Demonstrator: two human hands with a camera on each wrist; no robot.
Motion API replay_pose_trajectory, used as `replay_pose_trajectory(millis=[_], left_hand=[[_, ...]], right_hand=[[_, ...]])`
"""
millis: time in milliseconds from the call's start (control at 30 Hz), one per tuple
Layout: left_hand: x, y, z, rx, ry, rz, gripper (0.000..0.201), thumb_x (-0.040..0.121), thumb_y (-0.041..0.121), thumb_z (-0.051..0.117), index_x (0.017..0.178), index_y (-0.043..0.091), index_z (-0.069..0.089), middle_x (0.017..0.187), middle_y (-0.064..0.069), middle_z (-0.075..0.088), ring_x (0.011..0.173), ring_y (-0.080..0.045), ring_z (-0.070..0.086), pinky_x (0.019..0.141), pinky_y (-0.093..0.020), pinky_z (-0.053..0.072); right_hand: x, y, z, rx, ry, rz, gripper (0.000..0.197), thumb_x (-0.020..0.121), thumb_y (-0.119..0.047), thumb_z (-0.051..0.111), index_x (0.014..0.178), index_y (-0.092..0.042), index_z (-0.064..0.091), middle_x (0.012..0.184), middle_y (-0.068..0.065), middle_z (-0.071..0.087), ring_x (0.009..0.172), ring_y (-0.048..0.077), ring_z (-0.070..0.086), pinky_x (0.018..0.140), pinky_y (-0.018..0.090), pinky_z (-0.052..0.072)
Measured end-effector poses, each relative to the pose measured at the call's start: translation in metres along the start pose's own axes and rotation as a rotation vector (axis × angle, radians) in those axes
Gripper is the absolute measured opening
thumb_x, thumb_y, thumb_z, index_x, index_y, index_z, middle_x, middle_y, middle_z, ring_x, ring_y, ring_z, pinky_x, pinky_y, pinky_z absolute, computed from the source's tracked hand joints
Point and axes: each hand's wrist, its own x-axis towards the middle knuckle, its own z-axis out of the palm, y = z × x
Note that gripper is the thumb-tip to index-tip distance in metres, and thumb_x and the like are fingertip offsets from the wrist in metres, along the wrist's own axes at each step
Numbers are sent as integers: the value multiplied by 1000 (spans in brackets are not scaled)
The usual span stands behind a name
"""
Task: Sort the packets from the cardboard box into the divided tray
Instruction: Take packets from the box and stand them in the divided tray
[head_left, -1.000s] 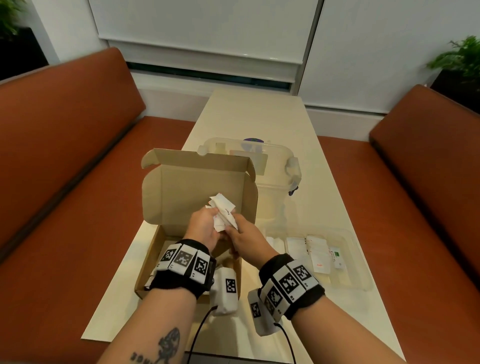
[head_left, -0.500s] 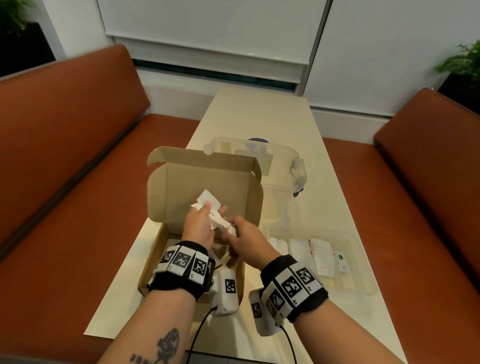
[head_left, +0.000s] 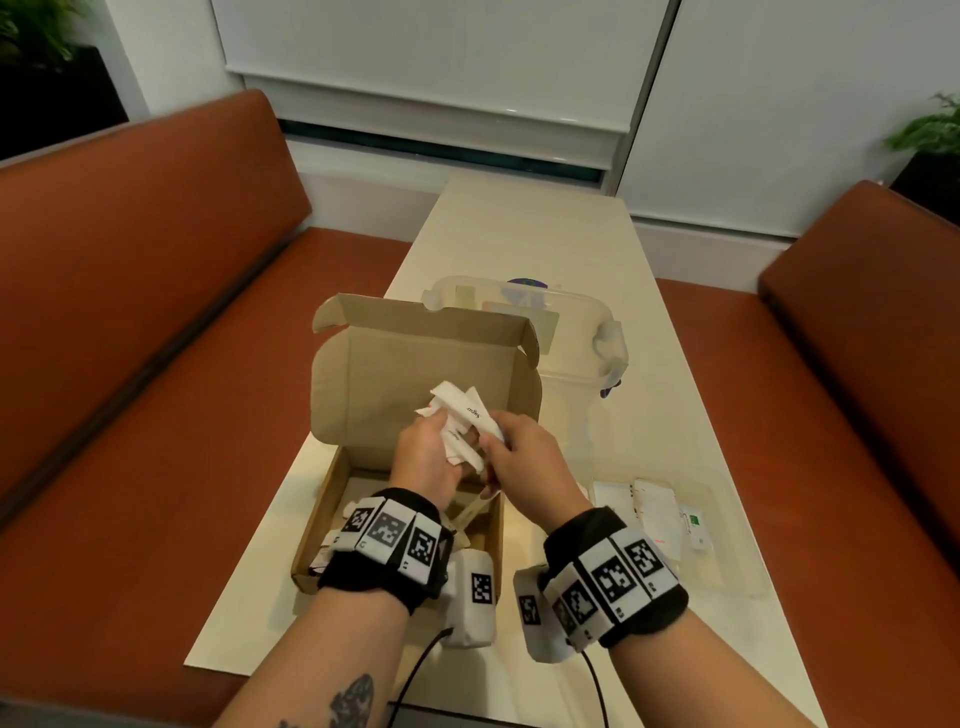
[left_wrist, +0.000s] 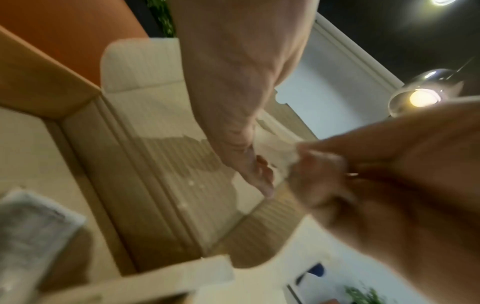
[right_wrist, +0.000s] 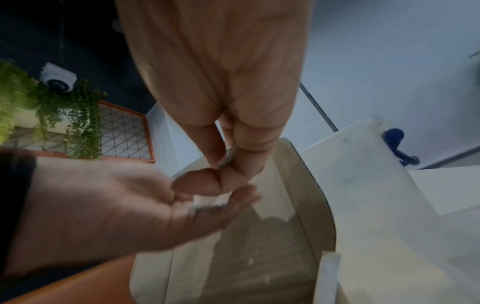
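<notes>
Spanning the long pale tabletop (head_left: 545, 234): open cardboard box (head_left: 415, 374) at left, clear divided tray (head_left: 727, 571) at right holding sorted packets. Raised over the box, left hand (head_left: 423, 457) clutching a white packet bundle (head_left: 462, 415), right hand (head_left: 524, 462) pinching one "Sugar" packet.

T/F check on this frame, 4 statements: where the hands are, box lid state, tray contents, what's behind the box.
1. Both hands hold white packets above the cardboard box. True: left hand, right hand.
2. The box lid is closed. False: the flap stands open and upright.
3. The divided tray already holds packets. True.
4. A metal pot stands behind the box. False: it is a clear lidded container.
</notes>
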Motion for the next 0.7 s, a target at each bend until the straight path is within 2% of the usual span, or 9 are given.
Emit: replay_pose_trajectory(millis=[67, 100, 200, 300, 367, 433, 600, 667, 700], left_hand=[[-3, -2, 4, -30, -40, -21, 17, 99, 16, 44, 108, 6, 56, 94, -14, 65, 82, -25, 64, 59, -37, 50], [-5, -4, 5, -37, -67, -30, 20, 100, 15, 44, 113, 6, 55, 100, -15, 65, 86, -26, 64, 61, -37, 50], [-10, -13, 8, 0, -139, -26, 26, 98, 8, 43, 122, 6, 53, 111, -15, 64, 91, -24, 64, 63, -34, 51], [-16, -23, 15, 72, -190, -7, 25, 97, 3, 43, 120, 6, 52, 103, -14, 64, 87, -22, 64, 63, -32, 52], [-19, -30, 20, 121, -219, 4, 22, 97, 3, 44, 116, 8, 54, 98, -11, 64, 81, -19, 64, 56, -29, 53], [-22, -37, 26, 176, -223, 12, 18, 96, 3, 47, 110, 10, 55, 91, -8, 66, 72, -15, 65, 49, -24, 53], [-28, -60, 40, 307, -218, 23, 22, 95, 1, 48, 115, 6, 56, 87, -6, 67, 67, -14, 66, 49, -23, 53], [-30, -68, 46, 333, -214, 12, 22, 94, 1, 49, 115, 5, 57, 88, -7, 68, 69, -15, 66, 50, -23, 54], [-31, -72, 49, 345, -214, 4, 23, 94, 1, 49, 115, 5, 57, 88, -8, 68, 70, -16, 66, 50, -24, 54]], right_hand=[[1, 3, 2, -97, 30, -5, 31, 99, -15, 42, 126, -11, 55, 102, 14, 53, 85, 29, 61, 79, 40, 55], [1, 5, 2, -151, 33, -16, 35, 99, -15, 41, 132, -14, 52, 101, 12, 52, 89, 28, 59, 83, 39, 52], [-5, 12, -3, -273, 25, -60, 41, 100, -17, 39, 141, -20, 42, 99, 11, 56, 90, 22, 54, 76, 26, 42], [-11, 22, -13, -303, 18, -62, 40, 100, -17, 39, 139, -18, 45, 100, 15, 61, 91, 26, 58, 79, 32, 47], [-16, 28, -21, -292, 9, -48, 39, 99, -16, 41, 137, -18, 48, 98, 15, 59, 88, 27, 58, 81, 37, 50], [-22, 35, -30, -282, 6, -35, 37, 99, -16, 42, 135, -20, 51, 93, 10, 53, 84, 24, 56, 81, 35, 50], [-32, 56, -53, -306, -21, -17, 32, 98, -17, 43, 125, -23, 59, 91, 6, 46, 80, 18, 48, 70, 23, 37], [-37, 63, -61, -293, -58, 8, 28, 98, -17, 42, 118, -19, 62, 93, 8, 47, 83, 20, 51, 73, 25, 42], [-39, 66, -64, -274, -74, 23, 27, 98, -16, 41, 116, -17, 62, 94, 9, 47, 85, 23, 53, 77, 30, 46]])
